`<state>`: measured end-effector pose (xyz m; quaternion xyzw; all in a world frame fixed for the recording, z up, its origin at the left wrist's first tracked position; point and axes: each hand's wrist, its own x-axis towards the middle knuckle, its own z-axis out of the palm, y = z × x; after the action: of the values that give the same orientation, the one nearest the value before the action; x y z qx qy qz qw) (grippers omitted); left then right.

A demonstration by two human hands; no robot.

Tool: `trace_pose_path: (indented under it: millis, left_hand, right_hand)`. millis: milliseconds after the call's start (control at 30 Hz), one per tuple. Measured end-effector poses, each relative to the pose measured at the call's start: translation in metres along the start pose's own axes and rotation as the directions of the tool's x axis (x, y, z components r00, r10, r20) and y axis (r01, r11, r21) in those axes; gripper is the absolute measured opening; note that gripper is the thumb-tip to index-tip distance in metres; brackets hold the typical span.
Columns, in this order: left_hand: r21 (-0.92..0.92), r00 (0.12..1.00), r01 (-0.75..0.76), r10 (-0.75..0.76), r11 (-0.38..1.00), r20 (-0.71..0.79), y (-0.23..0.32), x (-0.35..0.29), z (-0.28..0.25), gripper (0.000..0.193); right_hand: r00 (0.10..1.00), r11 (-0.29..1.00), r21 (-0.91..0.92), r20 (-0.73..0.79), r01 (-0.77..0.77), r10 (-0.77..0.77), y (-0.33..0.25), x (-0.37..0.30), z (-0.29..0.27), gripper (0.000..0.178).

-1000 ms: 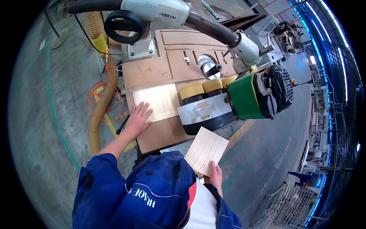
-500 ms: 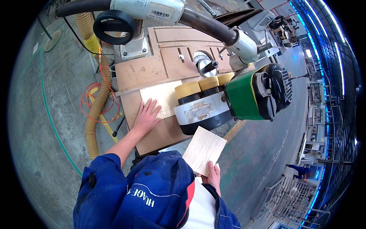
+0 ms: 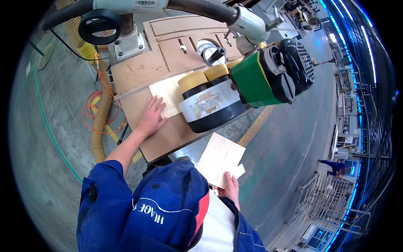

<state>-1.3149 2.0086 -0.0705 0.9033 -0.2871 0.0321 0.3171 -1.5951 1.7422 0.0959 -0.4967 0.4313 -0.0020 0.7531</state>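
My left hand (image 3: 151, 118) lies flat with its fingers spread. Its fingertips touch the left edge of a pale wooden board (image 3: 165, 93) on the brown machine table (image 3: 166, 140). The board's right end is hidden by the power feeder (image 3: 210, 107), a white and black housing with yellow rollers. Near my body, my right hand (image 3: 229, 187) grips a pale wooden panel (image 3: 220, 157), thumb on top. The corner of a second wooden piece (image 3: 239, 171) sticks out from beneath that panel.
A green motor (image 3: 257, 79) is joined to the feeder, held by a thick overhead arm (image 3: 201, 10). A black handwheel (image 3: 100, 27) is at upper left. A ribbed yellow hose (image 3: 102, 126) and orange air line (image 3: 89, 105) run along the floor. Another person (image 3: 335, 167) is far right.
The board on the table has slid a little right, toward the feeder rollers, with my left hand behind it. More of the second piece shows under the panel in my right hand. The view has shifted.
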Motion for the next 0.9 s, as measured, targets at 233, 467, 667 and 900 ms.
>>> trace_pose_path:
  millis: [233, 467, 667, 900]
  left_hand:
    - [0.007, 0.966, 0.18, -0.176, 0.984, -0.191, 0.04, -0.007, 0.021, 0.06]
    - [-0.011, 0.869, 0.441, -0.43, 0.898, -0.245, 0.058, -0.025, 0.057, 0.049]
    - [0.072, 0.84, 0.535, -0.522, 0.842, -0.148, 0.169, -0.086, 0.074, 0.035]
    - [-0.404, 0.858, 0.458, -0.275, 0.792, 0.433, 0.403, -0.018, 0.147, 0.024]
  right_hand:
    - [1.0, 0.999, 0.04, 0.023, 0.002, -0.002, 0.002, 0.001, -0.049, 0.036]
    - [0.996, 0.979, 0.189, 0.012, 0.082, -0.086, 0.0, 0.012, -0.143, 0.038]
    - [0.988, 0.937, 0.314, -0.062, 0.151, -0.138, 0.002, 0.024, -0.258, 0.036]
    - [0.97, 0.919, 0.316, -0.134, 0.236, -0.203, -0.015, 0.033, -0.37, 0.035]
